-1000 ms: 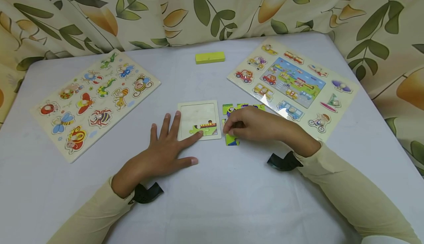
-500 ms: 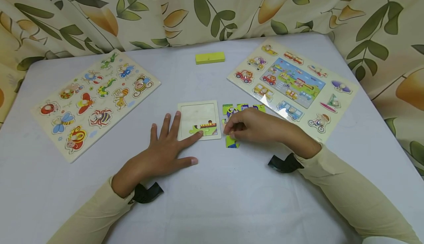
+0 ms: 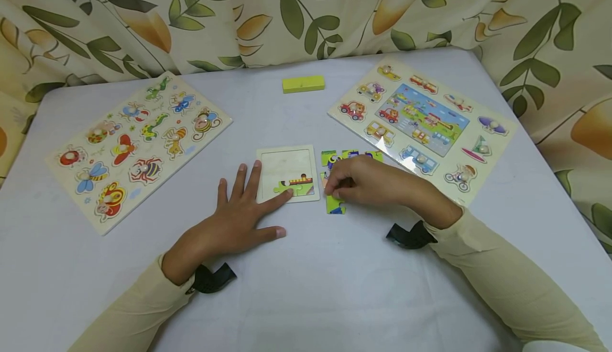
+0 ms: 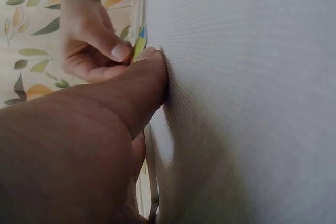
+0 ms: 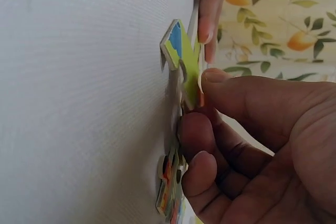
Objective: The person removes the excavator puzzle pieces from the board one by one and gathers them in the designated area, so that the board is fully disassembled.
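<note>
My right hand (image 3: 365, 181) pinches a green puzzle piece (image 3: 336, 205) with a blue patch, just right of a small square puzzle tray (image 3: 287, 163). In the right wrist view the thumb and a finger hold that piece by one end, and it tilts up off the cloth. Fingers spread, my left hand (image 3: 234, 216) rests across the tray's left side. Its index fingertip touches joined puzzle pieces (image 3: 303, 187) in the tray's lower right corner. More loose pieces (image 3: 332, 157) lie beyond my right hand, which partly hides them.
At the left lies a knobbed insect puzzle board (image 3: 143, 147). A knobbed vehicle puzzle board (image 3: 430, 123) lies at the right, close to my right forearm. Farther back is a yellow-green block (image 3: 303, 84). A patterned curtain (image 3: 306, 17) hangs behind the white-covered table (image 3: 315, 288).
The pinched puzzle piece has shifted slightly toward me, and my right hand has moved a touch to the right. My left hand stays in place on the tray.
</note>
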A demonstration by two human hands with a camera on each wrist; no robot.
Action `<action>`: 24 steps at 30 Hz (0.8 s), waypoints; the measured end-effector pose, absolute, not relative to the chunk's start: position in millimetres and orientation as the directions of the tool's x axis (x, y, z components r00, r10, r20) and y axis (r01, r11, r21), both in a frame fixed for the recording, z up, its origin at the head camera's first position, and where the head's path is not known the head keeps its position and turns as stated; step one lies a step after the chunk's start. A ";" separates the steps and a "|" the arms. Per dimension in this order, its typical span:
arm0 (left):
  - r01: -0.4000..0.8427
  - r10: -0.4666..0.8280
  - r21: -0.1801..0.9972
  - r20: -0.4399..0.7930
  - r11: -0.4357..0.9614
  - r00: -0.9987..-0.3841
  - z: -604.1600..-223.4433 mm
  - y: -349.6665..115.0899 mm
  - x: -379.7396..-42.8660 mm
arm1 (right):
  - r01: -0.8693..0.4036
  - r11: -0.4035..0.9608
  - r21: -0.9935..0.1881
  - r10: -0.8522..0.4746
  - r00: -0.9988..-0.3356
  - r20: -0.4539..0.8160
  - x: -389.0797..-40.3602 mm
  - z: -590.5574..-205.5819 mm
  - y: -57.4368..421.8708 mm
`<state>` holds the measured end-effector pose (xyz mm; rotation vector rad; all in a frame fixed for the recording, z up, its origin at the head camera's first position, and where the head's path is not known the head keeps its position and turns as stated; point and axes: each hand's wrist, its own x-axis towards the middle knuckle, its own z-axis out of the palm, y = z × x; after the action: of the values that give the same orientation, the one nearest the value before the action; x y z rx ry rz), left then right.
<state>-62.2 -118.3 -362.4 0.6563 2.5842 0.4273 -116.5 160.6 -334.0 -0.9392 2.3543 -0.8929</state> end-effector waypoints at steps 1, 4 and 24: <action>0.377 0.512 0.393 -0.334 0.839 -0.791 -362.5 -118.3 -62.2 | -0.440 0.562 -0.700 -0.725 -0.670 -0.160 -116.5 -333.7 160.9; 0.378 0.513 0.393 -0.335 0.838 -0.790 -362.3 -118.4 -62.2 | -0.449 0.575 -0.684 -0.713 -0.685 -0.149 -117.3 -333.1 161.4; 0.391 0.569 0.501 -0.272 0.772 -0.776 -360.6 -109.7 -60.5 | -0.461 0.523 -0.717 -0.712 -0.698 -0.071 -126.0 -330.9 156.6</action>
<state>-60.5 -109.7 -360.6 0.7271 2.5533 0.5940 -126.0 156.6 -330.9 -0.9702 2.4101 -0.9806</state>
